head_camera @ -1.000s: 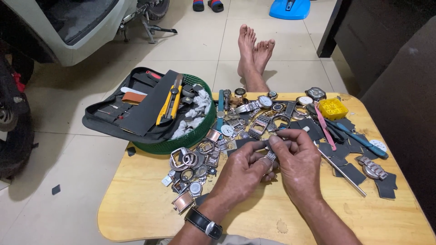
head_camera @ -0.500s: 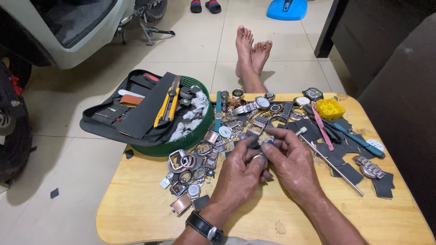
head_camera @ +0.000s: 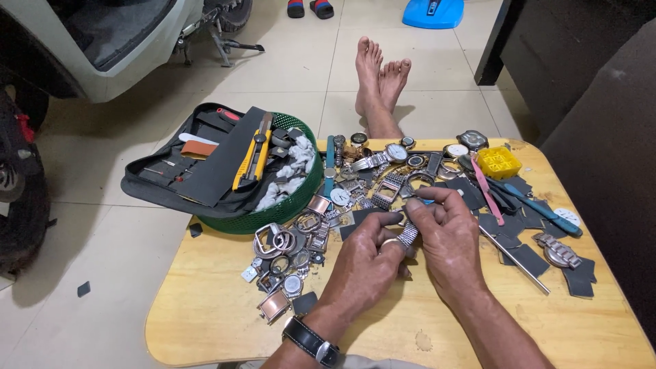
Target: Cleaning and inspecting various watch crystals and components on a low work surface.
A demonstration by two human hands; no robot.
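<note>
While most of the wooden table (head_camera: 205, 314) is strewn with loose watch parts, only one piece is in hand at its centre, so the sorting or repair looks barely begun as a judgement from the heap left untouched. At ten o'clock from the hands a black tool case (head_camera: 184, 167) lies open across a green basket (head_camera: 290, 212), with a yellow utility knife (head_camera: 251, 156) resting on top and white rags beside it. From nine to seven o'clock a cluster of empty watch cases (head_camera: 283, 256) and bezels sits undisturbed; at twelve o'clock more watch heads and bracelets lie in a tangle. Toward two o'clock stands a small yellow box (head_camera: 498, 162), with a pink tool (head_camera: 484, 190) and a blue-handled tool (head_camera: 543, 208) just beside it, and dark square patches spread out to four o'clock. The left hand (head_camera: 365, 263), a black watch on its wrist, closes its thumb and fingers around the lower end of a metal watch bracelet (head_camera: 408, 234); the right hand (head_camera: 447, 242) pinches the upper end between thumb and forefinger. Whether a link or pin has come free is too small to tell.
</note>
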